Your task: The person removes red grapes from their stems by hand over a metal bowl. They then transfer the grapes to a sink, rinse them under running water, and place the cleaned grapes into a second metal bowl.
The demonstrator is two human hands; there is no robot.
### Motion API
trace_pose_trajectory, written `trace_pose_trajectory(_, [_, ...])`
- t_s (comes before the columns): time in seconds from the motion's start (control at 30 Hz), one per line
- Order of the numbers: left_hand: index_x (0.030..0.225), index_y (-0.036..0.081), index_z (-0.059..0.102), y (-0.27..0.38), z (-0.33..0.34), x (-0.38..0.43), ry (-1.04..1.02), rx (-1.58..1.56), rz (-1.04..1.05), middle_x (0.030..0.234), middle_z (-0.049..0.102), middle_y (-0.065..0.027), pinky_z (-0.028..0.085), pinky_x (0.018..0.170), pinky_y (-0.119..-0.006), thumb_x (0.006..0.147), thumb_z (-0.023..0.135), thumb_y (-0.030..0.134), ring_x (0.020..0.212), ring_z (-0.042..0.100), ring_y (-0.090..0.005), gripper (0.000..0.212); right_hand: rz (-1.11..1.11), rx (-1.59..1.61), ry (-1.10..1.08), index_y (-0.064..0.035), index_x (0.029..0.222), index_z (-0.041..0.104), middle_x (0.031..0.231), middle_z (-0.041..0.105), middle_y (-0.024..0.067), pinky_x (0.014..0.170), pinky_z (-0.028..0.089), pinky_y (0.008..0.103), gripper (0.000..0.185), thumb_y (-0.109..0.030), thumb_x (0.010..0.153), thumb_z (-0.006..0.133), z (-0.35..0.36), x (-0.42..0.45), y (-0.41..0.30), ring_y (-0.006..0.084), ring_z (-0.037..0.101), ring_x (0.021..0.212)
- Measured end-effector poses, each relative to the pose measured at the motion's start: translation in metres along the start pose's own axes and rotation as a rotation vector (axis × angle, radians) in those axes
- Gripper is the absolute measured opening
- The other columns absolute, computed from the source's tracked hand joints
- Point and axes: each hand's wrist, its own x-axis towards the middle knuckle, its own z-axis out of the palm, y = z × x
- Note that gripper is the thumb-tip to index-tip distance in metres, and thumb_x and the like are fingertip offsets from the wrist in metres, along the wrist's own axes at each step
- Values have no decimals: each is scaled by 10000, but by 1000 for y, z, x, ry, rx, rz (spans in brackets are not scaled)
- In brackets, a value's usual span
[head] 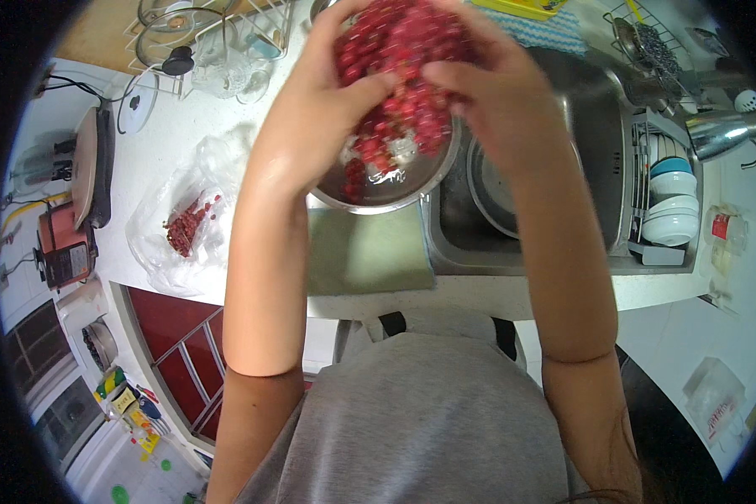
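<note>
My left hand (318,120) and my right hand (504,101) hold a large bunch of small red grapes (403,69) between them. The grapes are blurred, and the top of the picture cuts them off. Just beneath is a round metal bowl (409,196) that seems to contain water. A few dark red berries (354,179) hang or float at its left side; I cannot tell which. The bowl's base rests near a green cloth mat (365,258) on the counter. To the left of my left forearm lies a clear plastic bag (157,261) with a cluster of small red fruit (189,230) in it.
Right of the bowl is a steel sink (561,69) with a round metal pan (488,201) inside. A rack (658,255) of white bowls (671,223) stands at its right end. Wire racks, a glass jug (217,69) and a white lid (138,104) are at back left.
</note>
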Motion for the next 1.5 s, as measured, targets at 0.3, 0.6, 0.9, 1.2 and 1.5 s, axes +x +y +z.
trace_pose_trajectory(0.3, [1144,64,343,-113,154,8,-61,279,71,1045,449,-191,341,883,-361,638,543,-33,990,440,-309,553,340,229,260,-56,1165,392,1091,464,101,833,394,330,524,47,661,492,-136,-81,55,234,458,991])
trace_pose_trajectory(0.6, [1232,67,282,-258,226,-8,-232,-20,-522,1188,385,-140,343,879,-292,644,551,-36,1069,403,-239,654,735,191,354,-64,1217,311,1145,415,110,828,386,342,567,26,683,478,-208,-131,181,243,433,1026])
trace_pose_trajectory(0.9, [988,44,522,-110,141,-30,-353,303,-223,859,580,-144,446,677,-303,727,491,20,784,578,-218,264,163,-681,460,-44,1048,489,1040,487,122,776,401,328,398,-20,652,525,-149,-80,122,250,510,884])
trace_pose_trajectory(1.2, [959,68,485,-79,-3,-47,-205,1641,-408,912,541,-139,448,695,-327,687,566,271,831,550,-284,349,258,-1224,-82,-51,1028,441,1001,461,175,716,426,369,299,-193,766,458,51,5,95,314,514,878])
trace_pose_trajectory(1.5, [831,44,535,-77,-27,-48,216,1129,-172,789,584,-150,441,642,-358,723,493,125,745,561,-299,142,354,-555,-160,-75,1031,397,898,522,130,679,441,353,381,-142,692,559,42,17,130,247,555,786])
